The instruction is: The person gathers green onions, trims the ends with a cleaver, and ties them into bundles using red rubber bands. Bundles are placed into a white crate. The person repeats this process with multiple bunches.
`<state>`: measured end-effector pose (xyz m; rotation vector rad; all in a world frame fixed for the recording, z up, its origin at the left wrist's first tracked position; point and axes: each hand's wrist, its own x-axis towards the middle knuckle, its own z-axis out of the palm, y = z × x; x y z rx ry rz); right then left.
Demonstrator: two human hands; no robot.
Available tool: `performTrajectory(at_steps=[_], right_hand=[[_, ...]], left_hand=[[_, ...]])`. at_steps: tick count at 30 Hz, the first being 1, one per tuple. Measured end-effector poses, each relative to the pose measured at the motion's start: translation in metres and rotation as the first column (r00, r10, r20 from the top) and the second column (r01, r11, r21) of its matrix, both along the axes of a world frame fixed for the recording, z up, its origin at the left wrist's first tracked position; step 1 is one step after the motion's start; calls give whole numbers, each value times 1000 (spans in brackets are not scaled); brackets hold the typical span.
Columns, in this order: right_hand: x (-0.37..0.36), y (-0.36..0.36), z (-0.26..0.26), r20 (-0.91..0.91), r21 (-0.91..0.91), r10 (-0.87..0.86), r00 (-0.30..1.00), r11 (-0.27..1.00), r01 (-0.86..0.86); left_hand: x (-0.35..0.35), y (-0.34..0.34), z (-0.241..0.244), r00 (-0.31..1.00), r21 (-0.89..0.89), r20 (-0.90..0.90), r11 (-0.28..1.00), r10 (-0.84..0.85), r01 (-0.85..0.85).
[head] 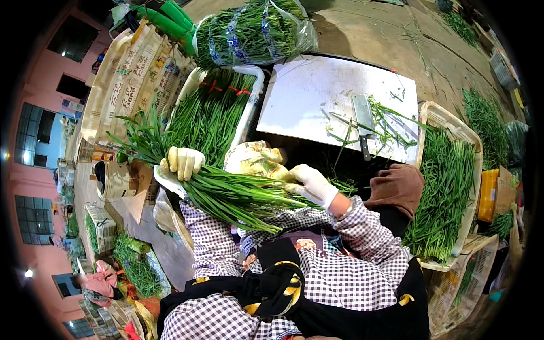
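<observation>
My left hand (pixel 184 164), in a pale glove, is closed round a bunch of long green leafy stalks (pixel 238 193), which looks like garlic chives. Gloved in white, my right hand (pixel 312 182) is at the bunch's thin, pale ends; its fingertips are bent against them, and whether they grip a stalk I cannot tell. Ahead, a cleaver (pixel 362 121) with a black handle lies on a white board (pixel 297 95) among cut scraps (pixel 389 127). Bundles tied with red bands (pixel 212 87) fill a white crate (pixel 255 78) just beyond my left hand.
A second crate (pixel 478 157) full of greens stands at the right. Behind the white crate lies a plastic-wrapped bale of greens (pixel 255 32). Stacked woven crates (pixel 127 89) and a bucket (pixel 117 178) stand at the left. A person in pink (pixel 100 282) is at the lower left.
</observation>
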<state>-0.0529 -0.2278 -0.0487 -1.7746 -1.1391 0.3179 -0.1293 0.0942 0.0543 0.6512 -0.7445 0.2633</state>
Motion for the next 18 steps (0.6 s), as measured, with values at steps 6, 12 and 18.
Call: performTrajectory(at_steps=[6,12,18], right_hand=[[21,-32,-43,351,-377,52,935,922,91],[42,-77,-39,388,-753,-62,919,554,355],[45,-37,45,-129,-187,-117,985,978,92]], left_hand=[[-5,5,14,982,-16,188,999,-32,36],[15,26,20,875,127,378,953,-302,274],[31,3,31,902,129,307,952,-304,277]])
